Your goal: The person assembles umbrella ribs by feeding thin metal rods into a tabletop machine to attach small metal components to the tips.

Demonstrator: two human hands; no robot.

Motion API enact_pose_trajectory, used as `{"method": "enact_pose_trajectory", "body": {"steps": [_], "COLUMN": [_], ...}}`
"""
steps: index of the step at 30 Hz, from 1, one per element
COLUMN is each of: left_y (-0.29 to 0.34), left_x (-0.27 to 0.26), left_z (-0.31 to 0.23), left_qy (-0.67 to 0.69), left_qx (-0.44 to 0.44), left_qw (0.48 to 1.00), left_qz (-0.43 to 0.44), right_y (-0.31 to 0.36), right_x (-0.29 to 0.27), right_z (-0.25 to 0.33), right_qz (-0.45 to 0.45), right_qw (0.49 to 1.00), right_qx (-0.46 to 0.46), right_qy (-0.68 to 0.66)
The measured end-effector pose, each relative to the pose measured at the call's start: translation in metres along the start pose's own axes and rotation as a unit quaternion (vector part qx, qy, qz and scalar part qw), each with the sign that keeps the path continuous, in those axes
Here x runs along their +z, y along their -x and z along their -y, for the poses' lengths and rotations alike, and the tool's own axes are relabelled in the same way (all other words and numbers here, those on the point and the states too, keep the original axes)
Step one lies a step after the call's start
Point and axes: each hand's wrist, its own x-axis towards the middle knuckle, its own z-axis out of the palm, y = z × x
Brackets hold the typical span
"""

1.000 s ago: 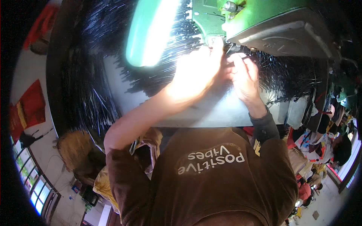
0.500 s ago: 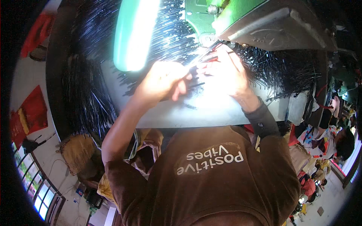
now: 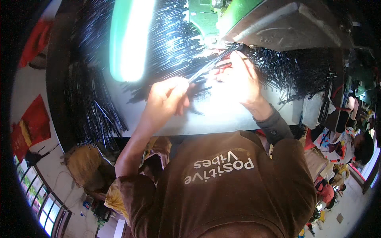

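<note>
My left hand (image 3: 166, 97) is closed with its thumb and fingers pinched on one end of a long, thin dark rod (image 3: 207, 69). The rod slants up and right to the tip of a green machine (image 3: 202, 29). Just below that tip, my right hand (image 3: 244, 79) has its thumb and forefinger together at the rod's other end. Another short dark piece crosses by the right fingers. Glare washes out much of the right hand, so its exact grip is partly hidden.
Piles of thin black rods (image 3: 170, 47) lie behind my hands, with more at the left (image 3: 95, 99) and right (image 3: 293, 71). A bright tube lamp (image 3: 129, 43) hangs at upper left. The machine's metal guard (image 3: 285, 29) overhangs the pale worktop (image 3: 178, 123). People (image 3: 325, 194) are at far right.
My left hand has drawn slightly left and down, and more of the rod shows between the hands. The right hand stays by the machine tip. The view has shifted a little.
</note>
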Motion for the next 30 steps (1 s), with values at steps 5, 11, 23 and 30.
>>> {"method": "enact_pose_trajectory", "body": {"steps": [5,11,23,30], "left_y": [0.001,-0.006,-0.042,-0.047], "left_x": [-0.004,0.004,0.031,0.032], "left_z": [0.004,0.015,0.012,0.008], "left_qy": [-0.112,-0.201,-0.124,-0.187], "left_qx": [0.033,0.154,0.184,0.199], "left_qw": [0.993,0.967,0.972,0.956], "left_qz": [0.007,-0.030,-0.072,-0.105], "right_y": [-0.004,-0.001,-0.006,-0.012], "right_x": [0.014,0.018,0.018,0.010], "right_z": [0.014,0.013,0.015,0.020], "right_qz": [-0.079,-0.085,-0.062,-0.037], "right_qw": [0.983,0.973,0.990,0.994], "right_qx": [0.129,0.138,0.098,0.035], "right_qy": [-0.104,-0.165,-0.085,0.094]}}
